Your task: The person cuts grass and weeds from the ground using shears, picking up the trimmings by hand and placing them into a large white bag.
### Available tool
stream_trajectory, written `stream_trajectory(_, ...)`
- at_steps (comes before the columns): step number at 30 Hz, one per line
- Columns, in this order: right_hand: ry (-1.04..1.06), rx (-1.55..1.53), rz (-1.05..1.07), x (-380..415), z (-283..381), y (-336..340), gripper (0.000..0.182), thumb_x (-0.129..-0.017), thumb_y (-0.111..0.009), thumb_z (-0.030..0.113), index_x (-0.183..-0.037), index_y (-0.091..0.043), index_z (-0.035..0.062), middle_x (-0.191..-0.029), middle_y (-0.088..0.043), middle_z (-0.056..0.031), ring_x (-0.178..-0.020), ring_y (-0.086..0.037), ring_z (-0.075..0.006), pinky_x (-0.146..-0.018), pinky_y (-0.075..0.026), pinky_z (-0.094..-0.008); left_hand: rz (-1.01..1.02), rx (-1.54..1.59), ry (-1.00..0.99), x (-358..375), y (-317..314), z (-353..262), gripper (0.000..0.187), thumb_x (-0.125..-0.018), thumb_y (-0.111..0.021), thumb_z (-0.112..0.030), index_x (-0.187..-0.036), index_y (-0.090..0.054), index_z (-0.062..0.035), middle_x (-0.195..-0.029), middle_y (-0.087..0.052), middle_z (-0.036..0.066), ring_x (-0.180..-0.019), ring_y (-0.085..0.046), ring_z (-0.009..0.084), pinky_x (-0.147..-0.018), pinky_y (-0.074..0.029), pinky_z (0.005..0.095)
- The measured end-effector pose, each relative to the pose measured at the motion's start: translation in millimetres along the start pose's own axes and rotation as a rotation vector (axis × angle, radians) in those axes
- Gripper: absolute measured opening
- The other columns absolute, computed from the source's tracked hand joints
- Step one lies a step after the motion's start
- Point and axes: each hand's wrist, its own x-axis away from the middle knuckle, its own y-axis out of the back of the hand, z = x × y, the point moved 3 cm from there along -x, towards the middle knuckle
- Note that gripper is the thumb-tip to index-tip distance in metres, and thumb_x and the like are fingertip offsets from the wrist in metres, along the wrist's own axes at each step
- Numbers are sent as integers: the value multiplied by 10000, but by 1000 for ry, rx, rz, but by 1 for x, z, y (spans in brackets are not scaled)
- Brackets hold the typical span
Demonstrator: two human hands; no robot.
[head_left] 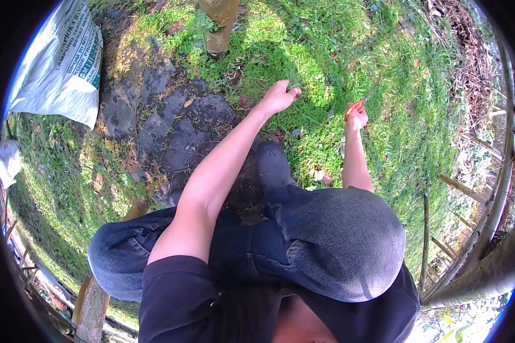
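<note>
My right hand (357,119) is closed around the orange handles of a pair of scissors (361,105), whose greyish blades point up and to the right over the grass. To the left of it, my left hand (280,97) is held low above the green plants, its fingers curled together. Whatever those fingers may pinch is too small to make out. Short grass and leafy weeds (320,86) grow under and between both hands.
Dark flat stones (183,120) lie left of my boot (273,164). A tree trunk (218,26) rises ahead. At the upper left stands a white printed sack (63,68). A fence of sticks and poles (498,188) curves along the right, beside dry twigs (475,51).
</note>
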Motion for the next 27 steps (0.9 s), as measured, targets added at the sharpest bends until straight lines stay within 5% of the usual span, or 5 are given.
stream_trajectory(8,4,472,54,-34,-14,-17,311,-698,-909,235,-784,-685,38,-758,-682,-45,-698,-626,-154,-699,-510,-336,-19,-42,34,2,3,0,269,-999,-579,-270,-1124,-681,-55,-982,-728,112,-948,-691,237,-882,-490,382)
stream_trajectory(17,-161,295,113,-24,2,-38,222,-771,-840,52,-816,-626,17,-711,-662,-71,-480,-604,-161,-405,-485,-291,-24,-53,16,9,5,-6,254,-1023,-553,-228,-1109,-662,-15,-884,-661,55,-799,-590,144,-768,-470,325)
stream_trajectory(22,-134,99,193,-36,-15,-31,218,-775,-836,51,-827,-625,32,-680,-633,-39,-488,-603,-157,-438,-488,-277,-25,-50,13,8,3,-7,253,-1019,-553,-224,-1102,-669,-15,-872,-662,50,-782,-594,145,-762,-475,325)
stream_trajectory(27,-159,-7,292,-20,-5,-19,219,-787,-833,74,-835,-624,32,-693,-635,-35,-496,-598,-143,-444,-452,-255,-9,-61,41,3,2,-2,272,-1000,-581,-269,-1144,-680,-61,-978,-724,125,-938,-690,253,-870,-492,395)
